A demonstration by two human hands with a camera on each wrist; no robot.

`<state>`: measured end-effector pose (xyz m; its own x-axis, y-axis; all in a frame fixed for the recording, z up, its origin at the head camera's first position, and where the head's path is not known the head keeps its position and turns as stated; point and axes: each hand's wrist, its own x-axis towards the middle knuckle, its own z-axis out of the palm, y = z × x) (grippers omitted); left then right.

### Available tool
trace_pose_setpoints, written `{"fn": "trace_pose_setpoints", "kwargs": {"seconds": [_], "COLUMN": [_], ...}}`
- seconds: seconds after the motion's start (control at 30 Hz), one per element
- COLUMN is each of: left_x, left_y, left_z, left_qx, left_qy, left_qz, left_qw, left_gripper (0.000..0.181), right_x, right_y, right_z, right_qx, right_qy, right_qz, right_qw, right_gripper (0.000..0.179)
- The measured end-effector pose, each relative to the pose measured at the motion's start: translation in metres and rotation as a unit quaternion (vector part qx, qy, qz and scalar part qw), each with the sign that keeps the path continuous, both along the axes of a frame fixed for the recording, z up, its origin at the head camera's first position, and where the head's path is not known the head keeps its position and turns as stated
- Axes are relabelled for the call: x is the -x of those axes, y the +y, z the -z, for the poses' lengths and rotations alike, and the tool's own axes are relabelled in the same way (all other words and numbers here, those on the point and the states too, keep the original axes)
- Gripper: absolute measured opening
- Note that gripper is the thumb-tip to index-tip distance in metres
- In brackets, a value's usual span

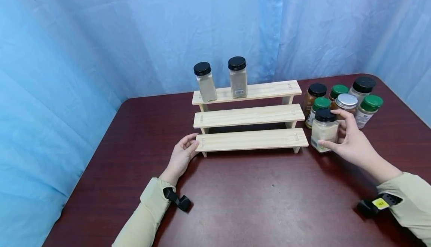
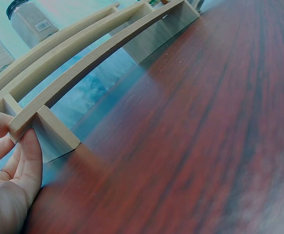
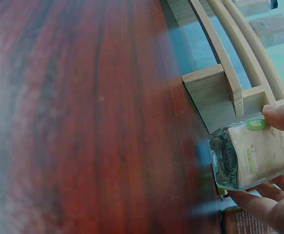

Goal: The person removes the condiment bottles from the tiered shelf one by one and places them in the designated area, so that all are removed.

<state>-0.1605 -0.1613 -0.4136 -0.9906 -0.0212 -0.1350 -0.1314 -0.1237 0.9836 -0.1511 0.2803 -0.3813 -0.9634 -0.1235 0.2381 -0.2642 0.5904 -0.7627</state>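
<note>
1. Clear, square-sided glass jar with a round black lid point(image 1: 324, 130): pale, cream-coloured contents showed through its walls. In the right wrist view, green markings stood out on one face, and its shiny base was turned toward the camera.
2. Position of this jar, by the head view's clock (12 being away from the person): it lay at 9 o'clock from the middle of the right hand point(image 1: 351, 140), touching it, and just beside the right end of the rack's lowest tier.
3. Right hand: it pinched the jar, thumb on the near side, fingers opposite.
4. Three-tiered, stepped rack of pale wood point(image 1: 250, 140): it stood at 2 o'clock from the left hand point(image 1: 180, 155), whose thumb and fingers pinched the left end of the lowest tier.
5. Two clear jars with black lids point(image 1: 238, 82): these stood apart on the top tier's left half.
6. Six jars with black, green and silver lids point(image 1: 347, 101): these clustered at 1 o'clock from the held jar, on the dark red-brown wooden table point(image 1: 256, 194).
</note>
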Motion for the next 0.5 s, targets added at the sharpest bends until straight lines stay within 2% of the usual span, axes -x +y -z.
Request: {"fn": "trace_pose_setpoints", "kwargs": {"seconds": [0.5], "left_x": [-0.0001], "left_y": [0.0002], "left_z": [0.0], "left_qx": [0.0], "left_qy": [-0.002], "left_qz": [-0.003], "left_qw": [1.0], "left_gripper": [0.039], "right_x": [0.0015], "right_y": [0.0041], "right_z": [0.007], "right_qx": [0.003], "right_qy": [0.018], "right_qz": [-0.004], "right_qw": [0.9998], "right_gripper": [0.093]}}
